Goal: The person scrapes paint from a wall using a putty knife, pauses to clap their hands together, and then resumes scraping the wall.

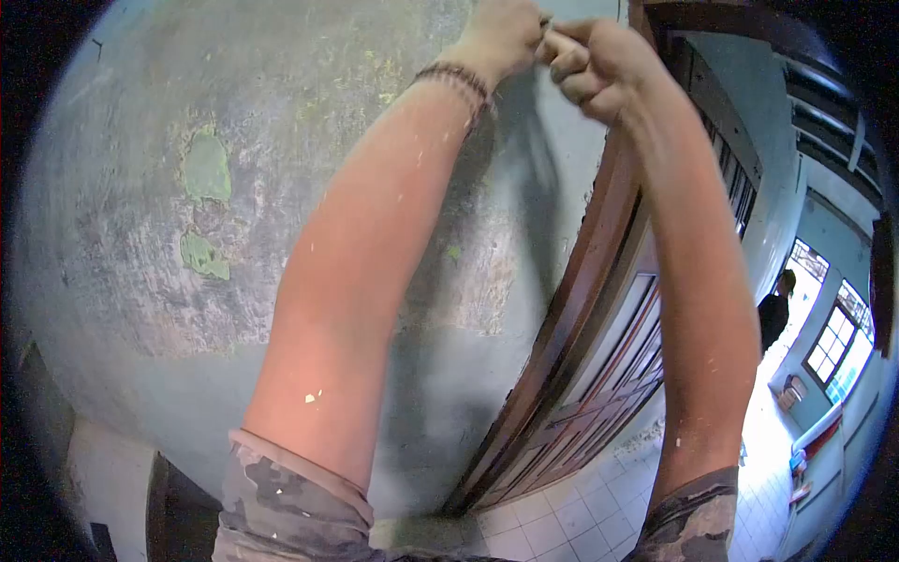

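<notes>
So both arms are stretched way up in front of a scruffy wall (281, 122), all scraped and blotchy, with green patches (206, 167) over on the left. Left hand (496, 42), with a dark bracelet (459, 80) at the wrist, is right at the top edge, and I honestly can't tell if its grip is clenched or loose. Right hand (609, 70) is just beside it with fingers curled in, near the brown door frame (599, 220). There's a small dark bit (545, 21) between the hands, too blurry to say who's holding it, if anyone. Off right, a person in black (775, 314) stands by a bright opening.
</notes>
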